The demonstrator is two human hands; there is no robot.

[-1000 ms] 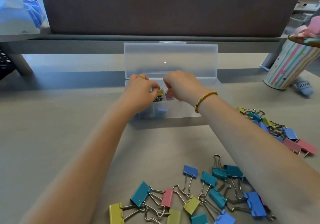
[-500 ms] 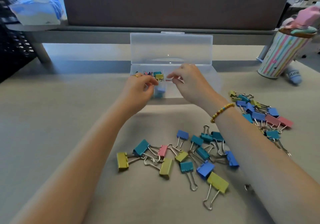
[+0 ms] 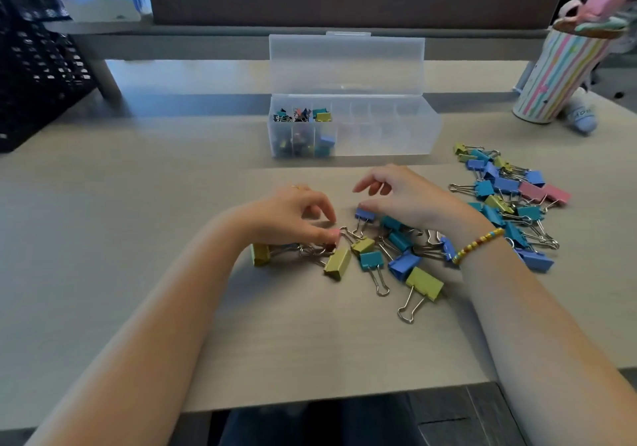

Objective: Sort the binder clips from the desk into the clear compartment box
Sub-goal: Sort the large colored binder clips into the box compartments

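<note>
The box (image 3: 382, 135) stands open near the bench's (image 3: 103, 238) far edge, lid upright, with clips (image 3: 303, 115) in its three leftmost compartments. Loose clips lie in two heaps: one (image 3: 382, 256) at mid-bench under both hands, another (image 3: 510, 200) toward the right edge. The left hand (image 3: 293, 216) rests on the near heap with fingers curled, its fingertips on a pink clip (image 3: 333, 233); whether it has gripped it I cannot tell. The right hand (image 3: 400, 192) hangs over the heap with fingers loosely bent, thumb touching a blue clip (image 3: 364, 214), holding nothing. A striped cup (image 3: 558, 76) stands at the far right corner.
</note>
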